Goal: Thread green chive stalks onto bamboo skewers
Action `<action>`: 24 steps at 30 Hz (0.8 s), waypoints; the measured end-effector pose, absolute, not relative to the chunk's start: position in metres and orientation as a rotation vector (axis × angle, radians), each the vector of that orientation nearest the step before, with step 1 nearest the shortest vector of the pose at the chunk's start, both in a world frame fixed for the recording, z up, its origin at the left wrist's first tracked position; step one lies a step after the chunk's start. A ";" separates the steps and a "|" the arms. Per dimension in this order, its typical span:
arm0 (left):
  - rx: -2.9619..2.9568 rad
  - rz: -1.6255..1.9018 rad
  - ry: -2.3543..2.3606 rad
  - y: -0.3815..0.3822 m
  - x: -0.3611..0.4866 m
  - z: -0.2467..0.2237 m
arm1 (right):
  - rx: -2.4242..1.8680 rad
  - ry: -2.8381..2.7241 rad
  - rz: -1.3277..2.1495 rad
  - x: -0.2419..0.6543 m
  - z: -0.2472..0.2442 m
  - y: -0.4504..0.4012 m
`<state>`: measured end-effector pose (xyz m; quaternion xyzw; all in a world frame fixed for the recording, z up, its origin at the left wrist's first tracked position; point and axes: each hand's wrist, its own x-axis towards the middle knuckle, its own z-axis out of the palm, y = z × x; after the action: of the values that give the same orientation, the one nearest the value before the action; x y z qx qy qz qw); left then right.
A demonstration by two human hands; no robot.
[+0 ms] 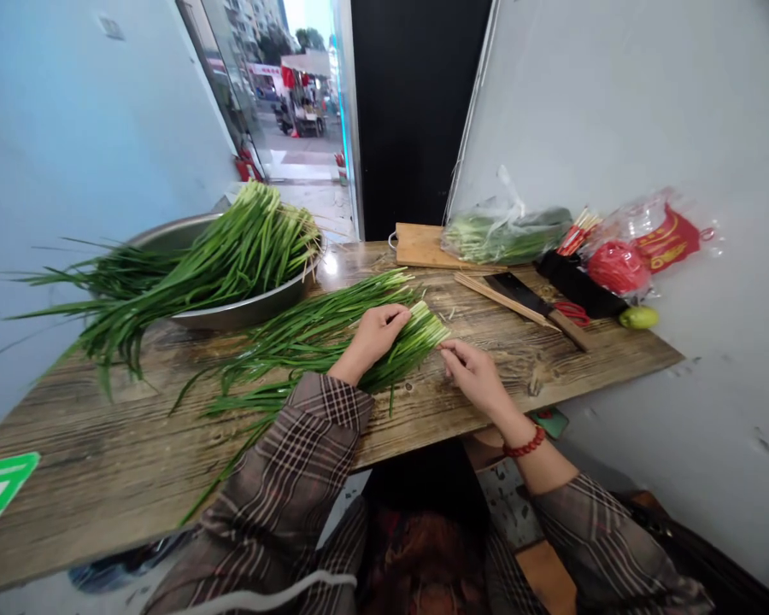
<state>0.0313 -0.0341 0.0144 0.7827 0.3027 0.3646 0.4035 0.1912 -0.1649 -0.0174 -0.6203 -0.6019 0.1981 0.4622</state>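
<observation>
Left grip [377, 337] clasps garlic chives [426, 323], right grip [474, 372] pinches stem ends [444, 334] — a tug (too hard) could scatter them.

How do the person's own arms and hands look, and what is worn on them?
The left hand and the right hand are bare, without gloves. The left sleeve and right sleeve are brownish-grey plaid with dark and pale lines. A red beaded bracelet circles the right wrist. A pale cord crosses the left sleeve low in the picture.
</observation>
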 end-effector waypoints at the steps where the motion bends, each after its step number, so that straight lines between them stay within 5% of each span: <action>1: 1.982 0.928 0.754 -0.034 0.031 0.014 | -1.515 -1.492 0.445 0.189 -0.016 -0.164; 5: 2.037 0.939 0.717 -0.038 0.032 0.010 | -1.510 -1.532 0.320 0.186 -0.018 -0.165; 13: 2.118 0.940 0.719 -0.040 0.034 0.010 | -1.536 -1.451 0.691 0.204 -0.017 -0.160; 24: 2.517 0.751 0.815 -0.063 0.012 0.041 | -1.398 -1.552 0.199 0.166 0.027 -0.121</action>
<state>0.0123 -0.0633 0.0411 0.8978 0.2905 0.2677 0.1944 0.1661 -0.1209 0.0265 -0.5775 -0.6413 0.0823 0.4984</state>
